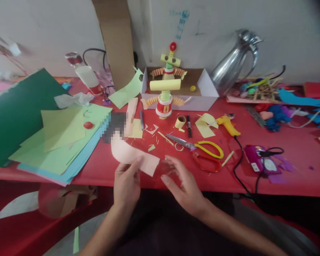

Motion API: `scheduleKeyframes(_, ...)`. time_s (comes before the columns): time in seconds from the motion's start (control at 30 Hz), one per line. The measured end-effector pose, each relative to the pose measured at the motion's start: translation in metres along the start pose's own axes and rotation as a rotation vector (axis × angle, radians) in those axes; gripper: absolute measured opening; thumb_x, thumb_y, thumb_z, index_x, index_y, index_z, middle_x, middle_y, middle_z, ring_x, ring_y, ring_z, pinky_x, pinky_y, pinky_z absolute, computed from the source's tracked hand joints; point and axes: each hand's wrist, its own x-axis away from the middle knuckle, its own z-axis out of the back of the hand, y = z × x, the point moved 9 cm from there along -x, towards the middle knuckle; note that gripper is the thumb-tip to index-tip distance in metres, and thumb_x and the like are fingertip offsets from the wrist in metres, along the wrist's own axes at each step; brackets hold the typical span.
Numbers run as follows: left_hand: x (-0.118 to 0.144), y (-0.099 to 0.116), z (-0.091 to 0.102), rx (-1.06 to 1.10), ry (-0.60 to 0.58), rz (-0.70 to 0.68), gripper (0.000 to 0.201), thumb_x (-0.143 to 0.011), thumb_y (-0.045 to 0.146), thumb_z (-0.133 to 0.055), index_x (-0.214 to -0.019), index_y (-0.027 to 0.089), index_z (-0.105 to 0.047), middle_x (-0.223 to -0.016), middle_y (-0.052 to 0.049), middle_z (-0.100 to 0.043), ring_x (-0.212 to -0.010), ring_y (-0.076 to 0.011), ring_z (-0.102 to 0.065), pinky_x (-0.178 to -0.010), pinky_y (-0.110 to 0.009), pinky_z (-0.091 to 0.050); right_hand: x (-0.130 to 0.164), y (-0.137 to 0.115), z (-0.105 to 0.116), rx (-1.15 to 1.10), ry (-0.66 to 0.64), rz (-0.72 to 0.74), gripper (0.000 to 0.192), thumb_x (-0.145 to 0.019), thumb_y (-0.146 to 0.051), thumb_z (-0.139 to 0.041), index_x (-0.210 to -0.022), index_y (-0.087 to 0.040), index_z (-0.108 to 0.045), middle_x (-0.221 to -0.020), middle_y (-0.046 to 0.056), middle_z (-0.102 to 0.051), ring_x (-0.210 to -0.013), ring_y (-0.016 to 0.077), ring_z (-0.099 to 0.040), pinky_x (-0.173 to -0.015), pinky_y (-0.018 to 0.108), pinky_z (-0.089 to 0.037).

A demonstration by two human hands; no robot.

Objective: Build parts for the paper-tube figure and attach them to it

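Observation:
Between the thumb and fingers of my left hand (128, 181) is a strip of pale pink paper (134, 155), curling up at its far left end. Just right of the strip's free end, my right hand (182, 181) has its thumb and fingers apart and holds nothing. Beyond my right hand lie scissors (193, 145) with one yellow and one red handle. A paper figure (164, 103) with a rolled yellow head and folded orange arms stands farther back. Near it are a small paper roll (180, 122), a black marker (189, 126) and a curled yellow strip (206, 125).
Green and blue paper sheets (61, 149) are stacked at left. A second figure (170, 62) stands in a white box (180, 101). A metal jug (236, 60) leans by the wall. At right, a yellow glue gun (229, 125) trails its cord near a purple power box (261, 160).

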Motion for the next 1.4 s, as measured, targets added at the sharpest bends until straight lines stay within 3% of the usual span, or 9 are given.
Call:
scheduleKeyframes(0.17, 0.021, 0.007, -0.001, -0.138, -0.12, -0.02, 0.026, -0.06, 0.026, -0.086, -0.083, 0.021, -0.075, -0.071, -0.001, -0.072, -0.068, -0.0168, -0.067, -0.066, -0.027, -0.056, -0.015, 0.001, -0.022, -0.386, -0.142, -0.23, 0.026, -0.09, -0.046, -0.063, -0.086, -0.021, -0.06, -0.072, -0.002, -0.062, -0.068, 0.0131, -0.061, -0.065, 0.025, -0.05)
scheduleKeyframes(0.27, 0.024, 0.008, 0.003, -0.286, -0.2, 0.011, 0.032, -0.061, 0.028, -0.085, -0.09, 0.019, -0.075, -0.055, 0.002, -0.06, -0.05, -0.0123, -0.054, -0.051, -0.024, -0.049, -0.02, 0.007, -0.016, -0.416, -0.196, -0.299, 0.032, -0.084, -0.05, -0.069, -0.081, -0.019, -0.06, -0.065, -0.004, -0.058, -0.058, 0.0098, -0.055, -0.058, 0.023, -0.045)
scheduleKeyframes(0.4, 0.022, 0.001, 0.006, -0.361, -0.222, 0.069, 0.057, -0.062, 0.03, -0.084, -0.116, 0.022, -0.07, -0.06, 0.002, -0.061, -0.06, -0.0161, -0.06, -0.06, -0.026, -0.052, -0.021, 0.013, -0.01, -0.381, -0.325, -0.365, 0.035, -0.08, -0.052, -0.071, -0.08, -0.018, -0.061, -0.061, -0.004, -0.059, -0.051, 0.0087, -0.052, -0.054, 0.023, -0.044)
scheduleKeyframes(0.47, 0.02, 0.004, 0.001, -0.455, -0.26, 0.003, 0.055, -0.065, 0.028, -0.083, -0.117, 0.022, -0.07, -0.059, 0.003, -0.061, -0.062, -0.0161, -0.06, -0.068, -0.026, -0.053, -0.026, 0.013, 0.012, -0.25, -0.266, -0.302, 0.03, -0.084, -0.049, -0.066, -0.082, -0.019, -0.062, -0.064, -0.003, -0.062, -0.055, 0.0107, -0.056, -0.056, 0.024, -0.047)
scheduleKeyframes(0.6, 0.016, 0.02, -0.002, -0.581, -0.204, -0.231, 0.04, -0.076, 0.027, -0.075, -0.115, 0.021, -0.07, -0.064, 0.002, -0.066, -0.064, -0.0126, -0.059, -0.073, -0.023, -0.051, -0.028, 0.01, 0.1, 0.438, 0.147, -0.06, 0.015, -0.091, -0.027, -0.054, -0.099, -0.022, -0.065, -0.097, 0.006, -0.07, -0.09, 0.0224, -0.065, -0.084, 0.039, -0.052)
scheduleKeyframes(0.7, 0.007, 0.023, 0.006, -0.479, -0.097, -0.252, 0.041, -0.077, 0.029, -0.075, -0.117, 0.021, -0.068, -0.068, 0.002, -0.069, -0.062, -0.0111, -0.059, -0.066, -0.021, -0.051, -0.024, 0.031, 0.126, 0.854, 0.077, -0.01, 0.042, -0.079, -0.01, -0.053, -0.12, -0.017, -0.06, -0.118, 0.013, -0.064, -0.115, 0.0324, -0.057, -0.1, 0.05, -0.045)
scheduleKeyframes(0.8, -0.008, 0.013, 0.011, -0.386, -0.038, -0.19, 0.03, -0.071, 0.033, -0.079, -0.096, 0.016, -0.074, -0.069, -0.001, -0.07, -0.064, -0.0124, -0.063, -0.067, -0.023, -0.053, -0.024, 0.058, 0.131, 0.976, -0.043, -0.006, 0.058, -0.072, -0.003, -0.048, -0.129, -0.013, -0.054, -0.124, 0.016, -0.061, -0.12, 0.0313, -0.055, -0.103, 0.049, -0.044)
scheduleKeyframes(1.07, -0.045, -0.011, -0.011, -0.208, 0.045, -0.065, 0.031, -0.061, 0.035, -0.085, -0.079, 0.012, -0.075, -0.078, -0.008, -0.075, -0.075, -0.0201, -0.071, -0.078, -0.033, -0.057, -0.033, 0.057, 0.139, 0.867, -0.055, -0.019, 0.069, -0.072, -0.004, -0.048, -0.138, -0.023, -0.052, -0.132, 0.01, -0.063, -0.121, 0.0277, -0.06, -0.1, 0.046, -0.05)
scheduleKeyframes(1.4, -0.049, -0.005, -0.036, -0.009, 0.172, -0.091, 0.03, -0.058, 0.026, -0.087, -0.083, 0.015, -0.074, -0.093, -0.009, -0.076, -0.092, -0.0218, -0.07, -0.077, -0.03, -0.056, -0.017, 0.044, 0.109, 0.295, -0.224, -0.085, 0.076, -0.081, -0.038, -0.073, -0.148, -0.027, -0.039, -0.147, 0.012, -0.052, -0.133, 0.0292, -0.051, -0.107, 0.046, -0.045)
